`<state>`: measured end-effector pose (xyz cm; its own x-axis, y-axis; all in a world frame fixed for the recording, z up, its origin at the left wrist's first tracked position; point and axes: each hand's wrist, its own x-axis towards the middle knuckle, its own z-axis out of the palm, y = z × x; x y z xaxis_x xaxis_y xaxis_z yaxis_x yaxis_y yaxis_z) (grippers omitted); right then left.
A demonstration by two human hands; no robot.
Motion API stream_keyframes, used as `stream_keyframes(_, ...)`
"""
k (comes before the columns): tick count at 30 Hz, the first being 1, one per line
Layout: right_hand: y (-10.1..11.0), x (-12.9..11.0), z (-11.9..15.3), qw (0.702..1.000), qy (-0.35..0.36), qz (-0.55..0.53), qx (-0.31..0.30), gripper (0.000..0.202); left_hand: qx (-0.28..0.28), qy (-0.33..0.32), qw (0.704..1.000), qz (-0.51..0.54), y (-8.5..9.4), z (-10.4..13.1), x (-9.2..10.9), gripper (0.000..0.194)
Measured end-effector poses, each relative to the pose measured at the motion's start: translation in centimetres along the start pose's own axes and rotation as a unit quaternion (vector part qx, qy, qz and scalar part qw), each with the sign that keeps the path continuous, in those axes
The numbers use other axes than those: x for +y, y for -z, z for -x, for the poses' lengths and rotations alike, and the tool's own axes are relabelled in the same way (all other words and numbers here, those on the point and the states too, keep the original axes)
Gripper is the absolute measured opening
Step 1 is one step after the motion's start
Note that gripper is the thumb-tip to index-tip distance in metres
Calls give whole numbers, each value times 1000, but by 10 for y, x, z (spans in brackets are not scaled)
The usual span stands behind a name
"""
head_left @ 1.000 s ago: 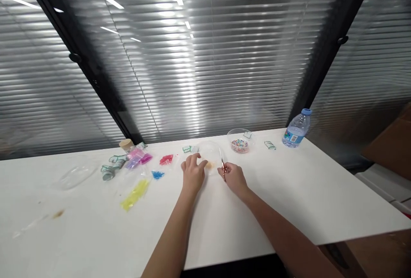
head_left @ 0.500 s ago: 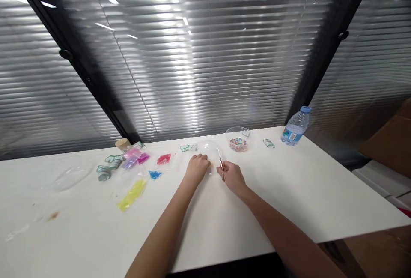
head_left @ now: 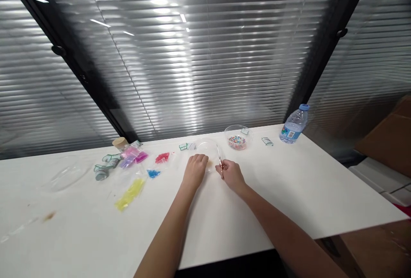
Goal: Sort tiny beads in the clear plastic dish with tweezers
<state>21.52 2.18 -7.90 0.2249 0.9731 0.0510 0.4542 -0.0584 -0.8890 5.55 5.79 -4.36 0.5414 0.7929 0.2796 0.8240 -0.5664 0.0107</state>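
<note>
My left hand [head_left: 196, 168] rests low over the table, its fingers curled around the edge of what looks like a small clear plastic bag [head_left: 209, 165] with a pale orange content. In my right hand [head_left: 233, 174] is a slim pair of scissors [head_left: 220, 158], with silver blades pointing away from me and copper-coloured handles. The blades stand upright beside the bag; whether they touch it I cannot tell. Just beyond both hands lies a clear round dish [head_left: 207, 142]. Farther right, a clear bowl [head_left: 237, 142] contains many small coloured beads.
Left of my hands lie bags of red [head_left: 162, 157], blue [head_left: 153, 174], yellow [head_left: 130, 194] and pink-purple beads [head_left: 133, 154]. Behind them stands a wooden-coloured roll [head_left: 120, 142]. A water bottle [head_left: 293, 124] stands at the back right, near a printed packet [head_left: 267, 141].
The view has shifted slightly. Both hands stay in nearly the same place, with the scissors held as before beside the left fingers.
</note>
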Motion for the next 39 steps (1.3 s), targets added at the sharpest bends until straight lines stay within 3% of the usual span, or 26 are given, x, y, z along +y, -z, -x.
stream_keyframes(4, 1, 2, -2, 998, -20, -57, -18, 16, 171, 64, 982, 51, 1, 12, 1, 21)
stream_keyframes(7, 2, 4, -2, 994, -31, -100, -25, 17, 243, 170, 951, 87, 1, 17, 1, 21)
stream_keyframes(10, 2, 5, -3, 993, -36, -108, -23, 19, 233, 246, 923, 182, -5, 16, -2, 20)
stream_keyframes(17, 6, 3, -2, 997, -14, -71, -15, 37, 194, 214, 892, 349, -22, 13, -7, 17)
stream_keyframes(21, 9, 0, 1, 1000, 4, -1, 11, 47, 190, 215, 892, 349, -22, 14, -6, 15)
stream_keyframes(31, 14, -20, 17, 984, -15, 170, 49, 42, 172, 213, 915, 297, -18, 16, -4, 14)
stream_keyframes(39, 6, -19, 25, 968, 22, 247, -29, 44, 159, 214, 923, 279, -12, 17, 0, 18)
